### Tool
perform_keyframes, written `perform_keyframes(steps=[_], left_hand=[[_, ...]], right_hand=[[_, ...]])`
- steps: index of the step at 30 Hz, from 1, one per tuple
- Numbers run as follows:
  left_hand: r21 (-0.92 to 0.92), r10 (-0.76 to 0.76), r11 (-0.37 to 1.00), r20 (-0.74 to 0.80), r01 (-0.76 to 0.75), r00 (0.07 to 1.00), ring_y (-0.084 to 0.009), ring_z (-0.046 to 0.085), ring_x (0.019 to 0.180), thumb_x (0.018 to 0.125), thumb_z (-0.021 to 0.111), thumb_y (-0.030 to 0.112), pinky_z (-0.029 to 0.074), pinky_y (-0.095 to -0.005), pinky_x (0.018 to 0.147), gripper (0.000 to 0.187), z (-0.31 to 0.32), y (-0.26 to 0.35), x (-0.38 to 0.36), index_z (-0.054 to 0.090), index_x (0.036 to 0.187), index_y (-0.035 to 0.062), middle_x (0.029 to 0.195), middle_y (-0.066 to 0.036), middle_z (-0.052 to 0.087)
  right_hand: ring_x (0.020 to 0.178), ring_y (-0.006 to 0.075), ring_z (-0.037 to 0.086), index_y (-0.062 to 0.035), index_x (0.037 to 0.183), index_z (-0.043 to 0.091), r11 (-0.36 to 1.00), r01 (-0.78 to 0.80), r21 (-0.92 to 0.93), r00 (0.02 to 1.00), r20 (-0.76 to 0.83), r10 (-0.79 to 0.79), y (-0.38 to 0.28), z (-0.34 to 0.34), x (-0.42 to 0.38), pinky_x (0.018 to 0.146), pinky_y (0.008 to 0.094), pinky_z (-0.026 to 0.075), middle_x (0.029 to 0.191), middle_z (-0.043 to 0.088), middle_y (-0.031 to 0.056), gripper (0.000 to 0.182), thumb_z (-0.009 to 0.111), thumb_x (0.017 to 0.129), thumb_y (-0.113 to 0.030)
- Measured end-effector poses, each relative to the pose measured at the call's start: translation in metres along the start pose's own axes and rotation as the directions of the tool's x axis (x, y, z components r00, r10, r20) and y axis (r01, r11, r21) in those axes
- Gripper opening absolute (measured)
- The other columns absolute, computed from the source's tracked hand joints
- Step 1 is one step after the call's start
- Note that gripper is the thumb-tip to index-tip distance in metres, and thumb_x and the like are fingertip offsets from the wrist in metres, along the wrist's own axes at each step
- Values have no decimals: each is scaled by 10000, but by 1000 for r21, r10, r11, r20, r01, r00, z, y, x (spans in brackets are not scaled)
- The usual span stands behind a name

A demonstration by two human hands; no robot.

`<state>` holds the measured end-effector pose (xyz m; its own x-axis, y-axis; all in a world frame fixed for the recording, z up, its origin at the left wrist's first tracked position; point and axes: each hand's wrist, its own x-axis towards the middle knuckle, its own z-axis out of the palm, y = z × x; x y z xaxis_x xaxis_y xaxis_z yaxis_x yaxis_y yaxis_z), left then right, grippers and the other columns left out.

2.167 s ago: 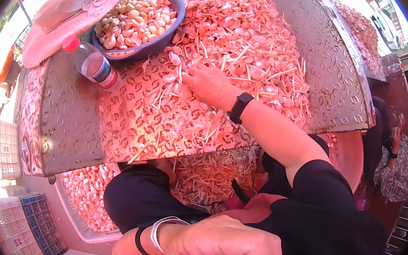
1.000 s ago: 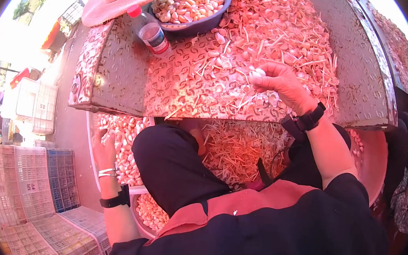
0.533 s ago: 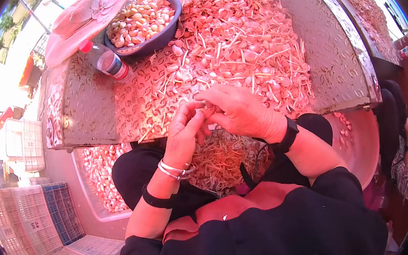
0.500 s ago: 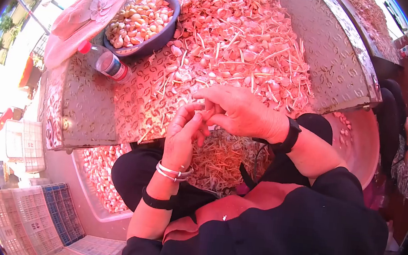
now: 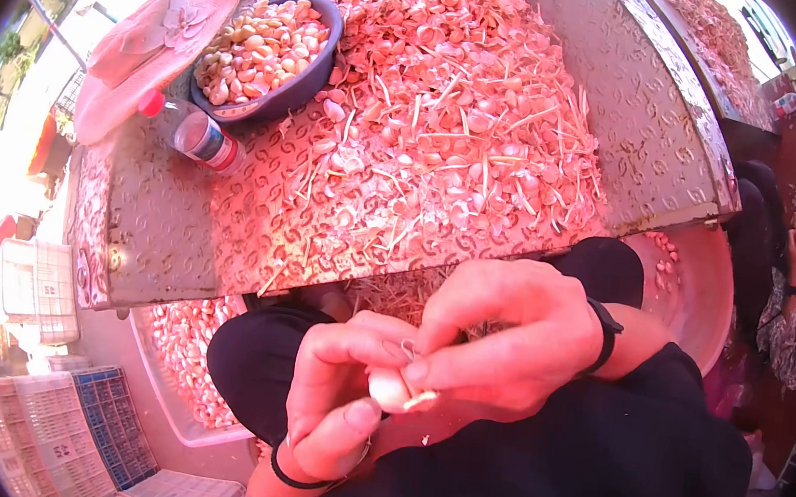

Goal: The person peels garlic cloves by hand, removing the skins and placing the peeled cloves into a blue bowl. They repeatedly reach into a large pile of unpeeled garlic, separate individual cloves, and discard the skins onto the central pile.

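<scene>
Head view: the left hand (image 5: 330,387) grips a pale garlic clove (image 5: 388,390) between thumb and fingers; just to its right, the right hand (image 5: 520,334) pinches the clove's edge. Beyond both hands lies a garlic heap (image 5: 471,111); ahead of the left hand, farther off, stands a basin (image 5: 325,58).

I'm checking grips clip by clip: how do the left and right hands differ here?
The left hand curls around the garlic from the left, thumb at its lower side; the right hand meets its upper right edge with the thumb. The left wrist wears a thin black cord, the right a wider black band. Both hands touch the same garlic.
</scene>
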<state>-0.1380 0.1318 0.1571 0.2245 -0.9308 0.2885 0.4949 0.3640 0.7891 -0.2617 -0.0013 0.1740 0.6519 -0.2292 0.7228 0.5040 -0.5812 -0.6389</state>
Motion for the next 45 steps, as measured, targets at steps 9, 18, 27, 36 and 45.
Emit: perform_keyframes(steps=[9, 18, 27, 36, 45], left_hand=[[-12, 452, 877, 357, -480, 817, -262, 587, 632, 822, 566, 62, 493, -310, 518, 131, 42, 3, 3, 536, 902, -36, 866, -218, 566], [-190, 216, 966, 214, -177, 953, -220, 559, 681, 844, 559, 103, 467, -305, 558, 147, 25, -4, 6, 478, 911, 1, 884, -214, 542], [-171, -299, 949, -209, 266, 931, -138, 498, 556, 897, 453, 187, 386, -205, 435, 225, -52, -47, 42, 425, 1053, 27, 908, -117, 554], [-37, -342, 933, -412, 359, 845, -105, 527, 536, 947, 426, 213, 350, -160, 366, 170, -76, -75, 37, 451, 982, 49, 801, -88, 579], [-406, -456, 871, -466, 275, 758, -102, 525, 568, 948, 395, 251, 372, -200, 408, 220, -90, -69, 44, 492, 888, 63, 710, -37, 549]], right_hand=[[584, 160, 565, 4, 671, 580, 965, 196, 172, 967, -198, -161, -60, -5, 13, 509, 236, 475, 797, 625, 110, 67, 604, 703, 57], [658, 163, 598, 20, 801, 607, 958, 281, 58, 959, -57, -278, -26, -14, 6, 547, 258, 510, 848, 604, 142, 121, 682, 706, 30], [715, 202, 607, -34, 872, 607, 955, -128, -266, 992, -39, 122, 76, -1, -11, 595, 286, 496, 824, 598, 86, 202, 712, 700, -39], [687, 181, 578, -50, 973, 582, 837, -473, -275, 859, 67, 507, 93, 21, -15, 598, 266, 477, 795, 579, 45, 252, 639, 732, -7], [614, 188, 605, -44, 1015, 589, 834, -524, -174, 833, 101, 544, 116, 36, -6, 544, 276, 462, 710, 578, 69, 259, 640, 762, -62]])
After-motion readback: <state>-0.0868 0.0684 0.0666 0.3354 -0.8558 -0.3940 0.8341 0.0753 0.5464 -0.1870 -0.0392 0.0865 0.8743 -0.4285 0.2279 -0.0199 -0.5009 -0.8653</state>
